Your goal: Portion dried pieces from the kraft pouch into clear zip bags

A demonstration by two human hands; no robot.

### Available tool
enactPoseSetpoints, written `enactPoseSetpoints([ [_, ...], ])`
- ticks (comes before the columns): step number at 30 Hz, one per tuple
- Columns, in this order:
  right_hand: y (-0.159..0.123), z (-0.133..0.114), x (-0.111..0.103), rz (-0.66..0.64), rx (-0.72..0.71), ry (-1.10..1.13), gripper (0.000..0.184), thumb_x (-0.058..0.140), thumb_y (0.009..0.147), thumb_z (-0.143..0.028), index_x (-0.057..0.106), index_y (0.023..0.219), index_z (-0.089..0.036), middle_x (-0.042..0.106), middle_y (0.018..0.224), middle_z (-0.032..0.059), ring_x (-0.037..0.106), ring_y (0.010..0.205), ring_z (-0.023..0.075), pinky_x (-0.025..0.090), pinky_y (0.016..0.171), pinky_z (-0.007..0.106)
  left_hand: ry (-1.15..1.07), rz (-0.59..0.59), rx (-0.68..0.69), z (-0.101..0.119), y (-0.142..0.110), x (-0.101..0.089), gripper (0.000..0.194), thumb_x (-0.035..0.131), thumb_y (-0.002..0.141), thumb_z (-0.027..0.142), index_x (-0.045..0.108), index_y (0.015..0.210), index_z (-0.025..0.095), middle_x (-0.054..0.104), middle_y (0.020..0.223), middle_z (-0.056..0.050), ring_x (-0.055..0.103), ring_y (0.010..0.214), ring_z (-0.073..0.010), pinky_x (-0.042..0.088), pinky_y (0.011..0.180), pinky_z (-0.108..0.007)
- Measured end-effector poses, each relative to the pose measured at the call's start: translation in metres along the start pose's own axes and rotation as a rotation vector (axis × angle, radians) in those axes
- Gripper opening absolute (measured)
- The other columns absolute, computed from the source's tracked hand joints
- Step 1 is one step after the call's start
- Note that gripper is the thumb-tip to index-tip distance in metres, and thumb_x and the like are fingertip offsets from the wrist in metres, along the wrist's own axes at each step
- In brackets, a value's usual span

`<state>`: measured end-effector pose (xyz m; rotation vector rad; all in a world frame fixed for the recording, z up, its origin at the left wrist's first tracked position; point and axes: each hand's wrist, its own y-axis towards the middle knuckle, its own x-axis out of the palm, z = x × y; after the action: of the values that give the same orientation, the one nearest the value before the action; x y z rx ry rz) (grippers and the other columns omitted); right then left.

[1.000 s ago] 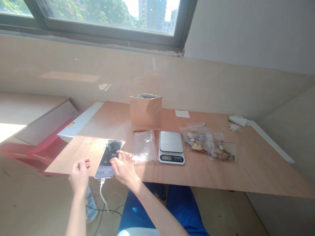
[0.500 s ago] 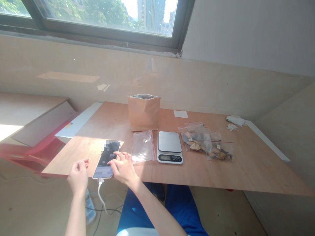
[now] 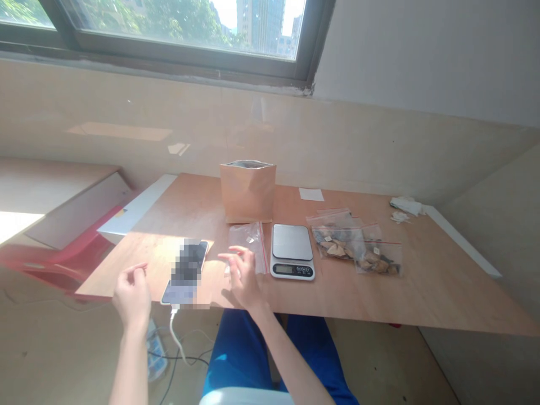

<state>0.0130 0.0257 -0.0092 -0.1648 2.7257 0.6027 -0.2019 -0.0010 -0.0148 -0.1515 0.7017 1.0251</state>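
Left hand (image 3: 132,292) half-curled, empty, far left of scale (image 3: 292,251) | right hand (image 3: 240,274) part-spread, seemingly empty, above clear bag (image 3: 253,234), contact unclear | bag just left of scale | I judge it light, limp, slippery; I'd pinch its red zip edge (image 3: 263,247)

One head-worn view, forward and down over the near table (image 3: 439,275) (window (image 3: 189,31) at top)

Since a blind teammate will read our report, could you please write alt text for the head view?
A person's left hand is beside a phone with a white cable; the right hand is over a clear plastic bag on a wooden table, contact unclear. Further right are a digital scale and filled bags; an open brown pouch stands farther back.
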Motion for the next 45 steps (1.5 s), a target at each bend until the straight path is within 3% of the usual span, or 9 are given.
enactPoseSetpoints([
  [3,0.01,0.011,-0.052,0.158,0.005,-0.084,0.032,0.032,0.092,-0.028,0.063,0.101,-0.026,0.053,0.107,0.0057,0.046,0.105,0.0191,0.032,0.096,0.038,-0.077,-0.055,0.09,0.037,-0.03,0.004,0.024,0.04,0.078,0.028,0.06,0.088,0.018,0.063,0.097,-0.007,0.057,0.095,-0.0223,0.044,0.084,-0.038],
  [8,0.014,0.049,-0.14,0.37,0.0,-0.437,0.032,0.032,0.09,-0.03,0.063,0.094,-0.023,0.054,0.104,0.0086,0.047,0.105,0.0208,0.031,0.096,0.043,-0.175,-0.504,0.519,0.084,-0.101,0.045,0.025,0.036,0.084,0.027,0.059,0.089,0.02,0.061,0.094,-0.006,0.056,0.094,-0.0191,0.043,0.086,-0.034],
  [13,0.017,0.093,-0.221,0.471,0.073,-0.84,0.035,0.032,0.087,-0.029,0.061,0.102,-0.016,0.05,0.117,0.0158,0.043,0.114,0.0259,0.029,0.096,0.046,-0.029,-0.696,0.638,0.083,-0.145,0.091,0.035,0.043,0.082,0.026,0.053,0.115,0.02,0.049,0.129,-0.01,0.042,0.12,-0.0265,0.033,0.098,-0.045],
  [17,0.025,0.123,-0.264,0.395,0.283,-1.031,0.046,0.042,0.082,-0.034,0.051,0.119,-0.009,0.04,0.132,0.0207,0.035,0.121,0.033,0.029,0.095,0.048,0.102,-0.761,0.642,0.075,-0.142,0.097,0.033,0.044,0.081,0.026,0.054,0.113,0.022,0.05,0.129,-0.009,0.037,0.126,-0.0291,0.024,0.102,-0.053],
  [22,0.027,0.145,-0.286,0.224,0.553,-1.063,0.063,0.049,0.078,-0.046,0.043,0.126,-0.005,0.046,0.126,0.0248,0.038,0.118,0.0358,0.027,0.095,0.049,-0.006,-0.841,0.644,0.066,-0.103,0.056,0.032,0.037,0.085,0.035,0.057,0.107,0.024,0.052,0.128,-0.006,0.043,0.121,-0.0231,0.03,0.102,-0.045],
  [27,0.029,0.148,-0.313,0.201,0.586,-1.077,0.049,0.039,0.083,-0.046,0.053,0.117,-0.014,0.051,0.122,0.0181,0.044,0.112,0.0343,0.031,0.091,0.05,0.075,-0.349,0.137,0.019,-0.031,0.0,0.046,0.037,0.081,0.043,0.052,0.115,0.015,0.049,0.123,-0.016,0.048,0.114,-0.0273,0.039,0.096,-0.044],
  [29,0.031,0.148,-0.325,0.225,0.593,-1.103,0.048,0.038,0.084,-0.044,0.051,0.119,-0.014,0.049,0.124,0.0182,0.043,0.114,0.0354,0.032,0.092,0.051,0.084,-0.461,-0.018,0.001,-0.009,-0.011,0.05,0.038,0.079,0.046,0.053,0.114,0.013,0.05,0.122,-0.016,0.051,0.111,-0.0284,0.043,0.091,-0.042],
  [34,0.032,0.155,-0.337,0.114,0.729,-1.088,0.051,0.044,0.082,-0.041,0.047,0.125,-0.014,0.046,0.128,0.0189,0.041,0.118,0.0369,0.03,0.095,0.05,0.024,-0.776,-0.056,-0.002,0.003,-0.015,0.063,0.044,0.068,0.057,0.053,0.115,0.016,0.056,0.116,-0.013,0.055,0.103,-0.0294,0.051,0.073,-0.036],
  [45,0.019,0.168,-0.347,0.347,0.616,-1.018,0.051,0.04,0.082,-0.041,0.048,0.12,-0.008,0.047,0.123,0.0232,0.04,0.118,0.0373,0.029,0.094,0.055,0.053,-0.852,-0.039,0.003,-0.001,-0.016,0.082,0.052,0.056,0.066,0.043,0.123,0.018,0.051,0.115,-0.015,0.053,0.103,-0.0316,0.051,0.067,-0.037],
])
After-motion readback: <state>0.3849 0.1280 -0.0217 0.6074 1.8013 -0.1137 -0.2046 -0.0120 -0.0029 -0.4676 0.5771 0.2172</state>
